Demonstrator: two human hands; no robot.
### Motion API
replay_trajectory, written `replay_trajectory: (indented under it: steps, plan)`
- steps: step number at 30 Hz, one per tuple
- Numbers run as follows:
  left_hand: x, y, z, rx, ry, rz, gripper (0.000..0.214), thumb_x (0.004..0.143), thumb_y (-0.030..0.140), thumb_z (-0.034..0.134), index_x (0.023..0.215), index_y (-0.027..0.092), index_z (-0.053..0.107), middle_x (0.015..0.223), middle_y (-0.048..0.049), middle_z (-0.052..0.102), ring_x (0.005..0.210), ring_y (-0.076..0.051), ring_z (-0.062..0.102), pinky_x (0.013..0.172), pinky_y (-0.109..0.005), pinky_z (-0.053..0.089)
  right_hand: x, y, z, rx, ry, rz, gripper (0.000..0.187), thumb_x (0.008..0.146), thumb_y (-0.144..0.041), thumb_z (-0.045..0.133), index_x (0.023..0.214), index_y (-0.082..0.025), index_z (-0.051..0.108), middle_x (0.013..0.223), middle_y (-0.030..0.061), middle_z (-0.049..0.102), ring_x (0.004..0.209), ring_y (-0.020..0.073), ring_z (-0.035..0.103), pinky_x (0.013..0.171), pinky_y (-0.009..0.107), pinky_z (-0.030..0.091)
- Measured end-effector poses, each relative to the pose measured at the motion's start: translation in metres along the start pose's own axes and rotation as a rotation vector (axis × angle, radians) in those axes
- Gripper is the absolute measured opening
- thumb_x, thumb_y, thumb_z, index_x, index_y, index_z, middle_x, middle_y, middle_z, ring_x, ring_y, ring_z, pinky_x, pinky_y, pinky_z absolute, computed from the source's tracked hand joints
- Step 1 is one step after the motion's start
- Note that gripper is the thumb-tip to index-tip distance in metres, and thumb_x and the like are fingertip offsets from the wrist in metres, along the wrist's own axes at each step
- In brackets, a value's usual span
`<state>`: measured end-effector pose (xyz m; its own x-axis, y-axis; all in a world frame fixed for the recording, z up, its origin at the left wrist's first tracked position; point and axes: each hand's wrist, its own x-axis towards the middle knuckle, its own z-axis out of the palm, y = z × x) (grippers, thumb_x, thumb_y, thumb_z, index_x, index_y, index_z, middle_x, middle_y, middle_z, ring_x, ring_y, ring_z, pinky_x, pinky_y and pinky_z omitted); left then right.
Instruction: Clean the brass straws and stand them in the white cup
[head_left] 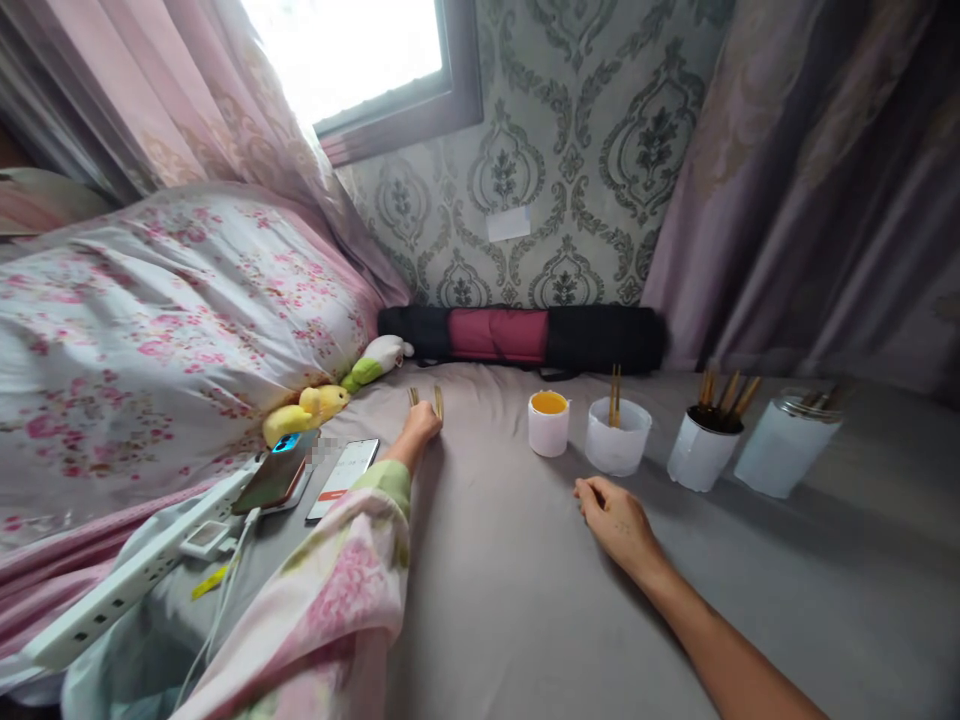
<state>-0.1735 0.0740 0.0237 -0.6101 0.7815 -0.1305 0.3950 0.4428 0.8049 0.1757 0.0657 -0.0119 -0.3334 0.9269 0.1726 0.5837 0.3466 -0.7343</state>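
My left hand (421,422) reaches far forward over the grey sheet and is closed on a few thin wooden sticks (438,400), whose tips poke up past the fingers. My right hand (613,516) rests on the sheet with fingers curled under and nothing visible in it. Just beyond it stands a row of cups: a small white cup (548,423) with yellow-orange contents, a translucent cup (617,435) holding two sticks, a white cup (702,446) with several sticks, and a tilted jar (785,444) with more sticks.
A floral duvet (150,320) is piled at the left. Two phones (343,478) and a white power strip (127,585) lie beside my left sleeve. A yellow-green plush toy (322,403) and a black-and-red roll (525,338) lie against the patterned wall.
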Motion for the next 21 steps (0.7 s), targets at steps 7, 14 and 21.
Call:
replay_trajectory:
  steps: [7,14,21]
  plan:
    - [0.0038,-0.0018,0.0037,0.290,0.178,-0.009,0.018,0.059,0.004,0.056,0.073,0.012,0.064,0.071,-0.0113,0.061,0.100,-0.032,0.054,0.086,-0.040,0.038,0.0005,0.0022,0.0002,-0.032,-0.011,-0.004,0.036,0.082,-0.042,0.033,0.075,-0.020,0.062,0.071,0.0037,0.065,0.066,0.0170,0.058,0.058,0.025,0.035]
    - [0.0062,-0.0009,0.0030,0.235,0.189,-0.036,0.011,0.065,0.010,0.063,0.076,0.008,0.064,0.080,-0.0136,0.062,0.099,-0.030,0.054,0.083,-0.038,0.041,-0.0006,0.0009,0.0001,-0.038,-0.007,-0.008,0.036,0.083,-0.041,0.033,0.076,-0.020,0.062,0.068,0.0035,0.064,0.065,0.0165,0.057,0.059,0.025,0.034]
    - [0.0072,-0.0016,0.0054,-0.178,0.180,-0.064,0.035,0.084,0.032,0.048,0.115,0.016,0.049,0.114,-0.0088,0.051,0.095,-0.019,0.054,0.079,-0.040,0.047,-0.0005,0.0007,-0.0007,-0.027,-0.004,-0.004,0.035,0.083,-0.040,0.034,0.077,-0.020,0.062,0.071,0.0036,0.065,0.066,0.0163,0.058,0.059,0.024,0.034]
